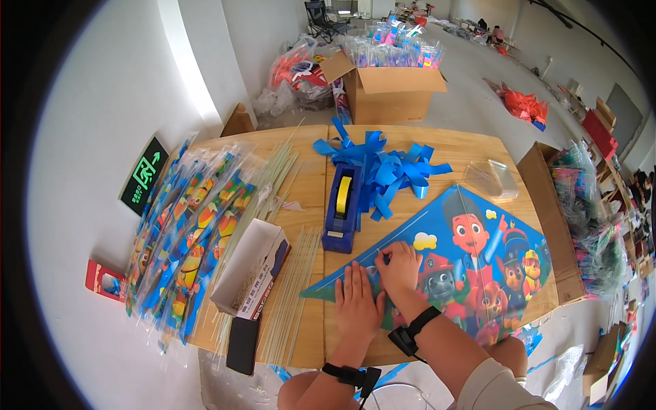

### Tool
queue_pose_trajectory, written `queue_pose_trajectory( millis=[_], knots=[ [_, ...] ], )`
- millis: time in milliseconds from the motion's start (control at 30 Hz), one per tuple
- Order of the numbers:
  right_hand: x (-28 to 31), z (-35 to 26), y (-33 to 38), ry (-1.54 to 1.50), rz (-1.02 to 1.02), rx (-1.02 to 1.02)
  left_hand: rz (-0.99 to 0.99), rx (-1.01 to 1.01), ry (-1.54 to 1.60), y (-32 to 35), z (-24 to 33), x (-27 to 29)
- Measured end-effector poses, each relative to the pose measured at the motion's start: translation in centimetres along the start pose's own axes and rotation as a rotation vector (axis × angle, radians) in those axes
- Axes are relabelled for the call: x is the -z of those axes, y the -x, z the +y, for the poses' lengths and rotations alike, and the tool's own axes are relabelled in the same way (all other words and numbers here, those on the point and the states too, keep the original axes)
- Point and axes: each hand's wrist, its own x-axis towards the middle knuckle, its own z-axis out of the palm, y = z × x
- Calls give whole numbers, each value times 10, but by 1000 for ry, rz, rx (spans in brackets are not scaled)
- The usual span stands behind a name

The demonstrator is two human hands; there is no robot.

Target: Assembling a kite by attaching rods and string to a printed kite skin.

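A blue cartoon-printed kite (471, 266) lies flat on the wooden table (465, 147). My left hand (357, 301) presses flat on the kite's left corner, fingers together and stretched out. My right hand (398, 268) sits just beside it on the kite, its fingertips pinching or pressing a small spot near the thin rod along the kite's upper edge. A blue tape dispenser (343, 208) with a yellow roll stands just beyond my hands. Both wrists carry black bands.
Blue ribbon strips (386, 167) pile behind the dispenser. Thin pale rods (294, 287), an open white box (249, 273) and packaged kites (188, 236) lie to the left. A black phone (242, 345) lies at the table's front edge. Cardboard boxes (386, 89) stand beyond and to the right.
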Motion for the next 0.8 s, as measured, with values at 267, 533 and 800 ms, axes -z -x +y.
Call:
queue_pose_trajectory(
  millis=[267,533,800],
  knots=[
    [6,-6,1,-17,-31,-23,-17,-1,-15,1,-1,1],
    [5,-1,3,-24,10,-1,-32,-15,28,1,1,4],
    [1,4,2,-58,61,16,18,8,29,1,3,8]
  ],
)
